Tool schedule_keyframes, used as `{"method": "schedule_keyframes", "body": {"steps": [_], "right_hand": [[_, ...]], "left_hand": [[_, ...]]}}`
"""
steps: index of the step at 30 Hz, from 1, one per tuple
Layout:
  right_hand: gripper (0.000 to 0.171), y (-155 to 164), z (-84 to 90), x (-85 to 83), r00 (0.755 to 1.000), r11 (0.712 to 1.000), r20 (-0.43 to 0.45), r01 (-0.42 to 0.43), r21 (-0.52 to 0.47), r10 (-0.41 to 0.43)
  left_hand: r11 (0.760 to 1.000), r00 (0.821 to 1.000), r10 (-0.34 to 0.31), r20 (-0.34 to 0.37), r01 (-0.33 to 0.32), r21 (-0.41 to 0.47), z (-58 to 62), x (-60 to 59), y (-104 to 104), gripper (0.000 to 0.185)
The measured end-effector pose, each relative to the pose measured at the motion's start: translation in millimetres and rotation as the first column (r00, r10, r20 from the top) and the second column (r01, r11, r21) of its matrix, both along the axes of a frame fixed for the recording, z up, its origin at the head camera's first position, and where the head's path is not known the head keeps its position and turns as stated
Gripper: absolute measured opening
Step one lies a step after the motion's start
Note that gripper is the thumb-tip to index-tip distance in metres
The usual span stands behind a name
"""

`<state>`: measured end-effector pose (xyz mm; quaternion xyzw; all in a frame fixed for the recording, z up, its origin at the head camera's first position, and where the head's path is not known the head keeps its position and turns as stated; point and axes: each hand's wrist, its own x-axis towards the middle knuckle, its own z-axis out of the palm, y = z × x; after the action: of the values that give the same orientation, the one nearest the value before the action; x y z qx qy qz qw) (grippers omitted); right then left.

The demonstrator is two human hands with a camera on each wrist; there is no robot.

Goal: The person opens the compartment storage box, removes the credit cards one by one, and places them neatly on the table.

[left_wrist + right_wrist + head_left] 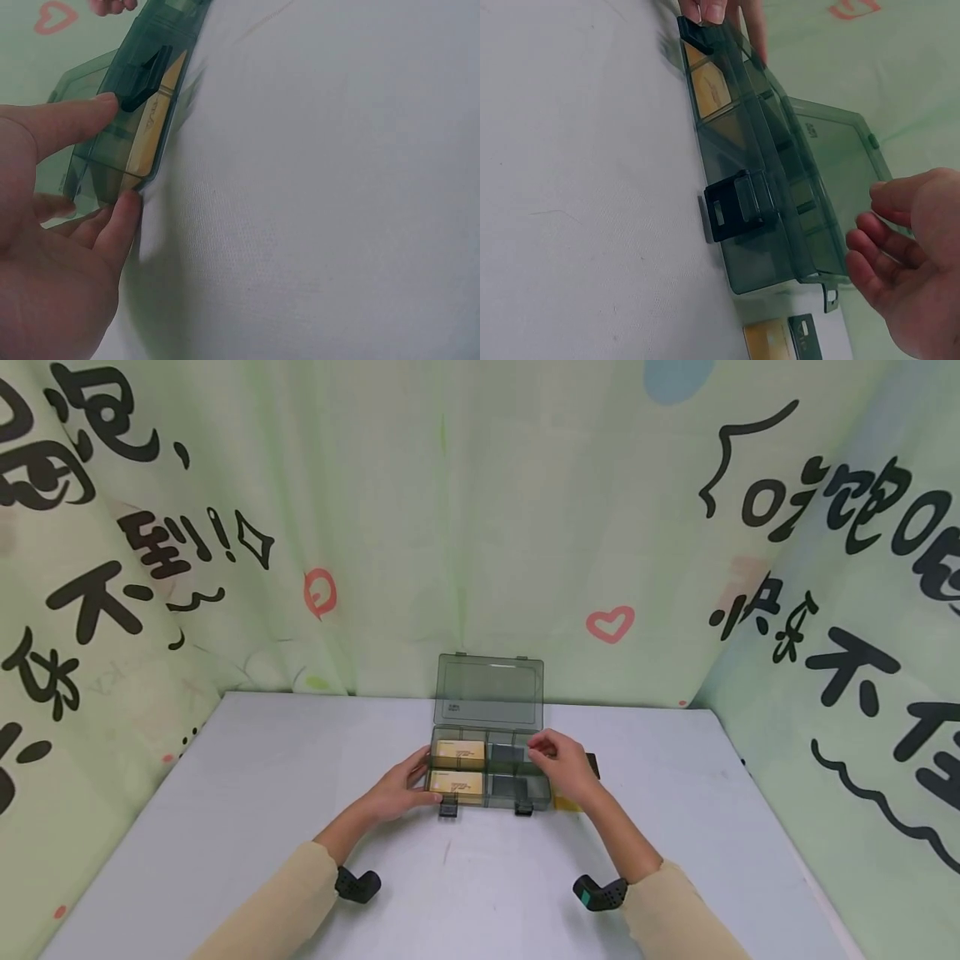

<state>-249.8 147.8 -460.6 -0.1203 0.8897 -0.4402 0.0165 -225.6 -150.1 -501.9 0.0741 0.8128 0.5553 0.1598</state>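
Nearest the head camera are two cream sleeves (270,906), each with a black wrist strap, reaching from six o'clock across a pale grey table (225,827). Towards twelve o'clock, at the middle of the table, sits a smoky grey-green transparent compartment box (517,789), a shallow rectangular case split by dividers, with two black latches hanging over its front edge. Its hinged lid (489,690) of the same tinted plastic stands open and upright against the back, with two small tabs along its top rim. The two compartments at the nine o'clock end each hold a tan card pack (457,751) with faint printing, one behind the other; the cells at three o'clock look dark. The left hand (397,789) braces the box's nine o'clock end: in the left wrist view the thumb presses the corner at the table while a straight finger lies along the front wall by the latch. The right hand (564,766) hovers over the three o'clock end with its fingers loosely curled; the right wrist view shows nothing held in it. Just beside that end, at three o'clock, a yellow pack with a dark part (780,341) lies on the table.
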Motion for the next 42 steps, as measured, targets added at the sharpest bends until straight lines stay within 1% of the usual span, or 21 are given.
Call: {"method": "schedule_keyframes", "body": {"steps": [6,13,21,31,42], "right_hand": [[0.023,-9,-1.8,-3.4,1.000,1.000,0.005,-0.008,-0.002,0.008],[0.024,-19,0.6,-5.3,1.000,1.000,-0.005,-0.023,0.002,0.023],[0.029,-30,-1.1,-10.7,0.999,0.998,-0.019,-0.047,0.048,0.048],[0.030,-42,-4.3,-15.9,0.997,0.993,0.009,-0.073,0.092,0.073],[0.029,-54,-6.5,-19.8,0.994,0.986,0.067,-0.089,0.140,0.081]], "left_hand": [[1.000,1.000,-0.007,0.012,0.007,0.001,-1.2,-0.7,0,0.096],[1.000,1.000,0.011,0.023,-0.011,-0.004,0.0,-0.5,0,0.095],[1.000,1.000,-0.005,0.013,0.005,0.001,0.3,0.7,-1,0.094],[1.000,1.000,-0.001,0.017,0.001,-0.003,-0.5,0.1,0,0.094],[1.000,1.000,-0.002,0.022,0.002,0.000,-1.3,-1.2,0,0.095]]}}
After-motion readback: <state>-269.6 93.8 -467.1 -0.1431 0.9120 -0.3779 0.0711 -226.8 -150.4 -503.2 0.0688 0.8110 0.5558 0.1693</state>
